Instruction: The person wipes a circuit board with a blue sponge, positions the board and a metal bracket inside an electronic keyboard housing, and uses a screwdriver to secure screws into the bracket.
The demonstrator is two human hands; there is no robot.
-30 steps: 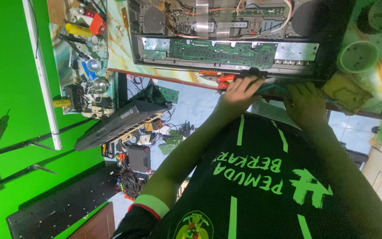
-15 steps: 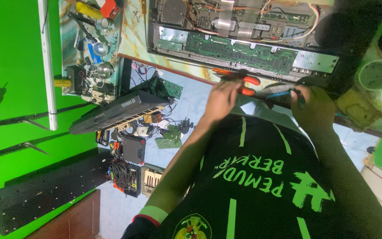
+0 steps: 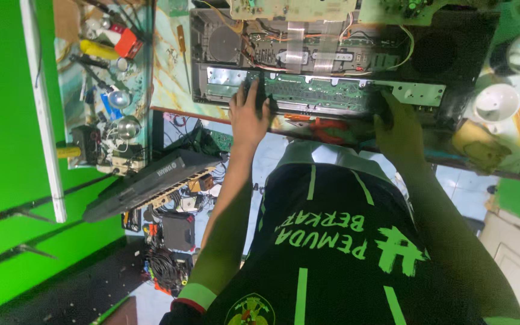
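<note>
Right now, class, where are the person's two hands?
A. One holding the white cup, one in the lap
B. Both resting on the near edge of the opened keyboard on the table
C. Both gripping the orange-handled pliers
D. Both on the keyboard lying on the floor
B: the left hand and the right hand both lie on the near edge of the opened keyboard, while the pliers lie untouched between them.

A white cup [image 3: 493, 103] stands right of the bench; a dark keyboard [image 3: 145, 183] leans below the cluttered shelf [image 3: 106, 90], orange-handled pliers [image 3: 323, 127] near the edge
</note>
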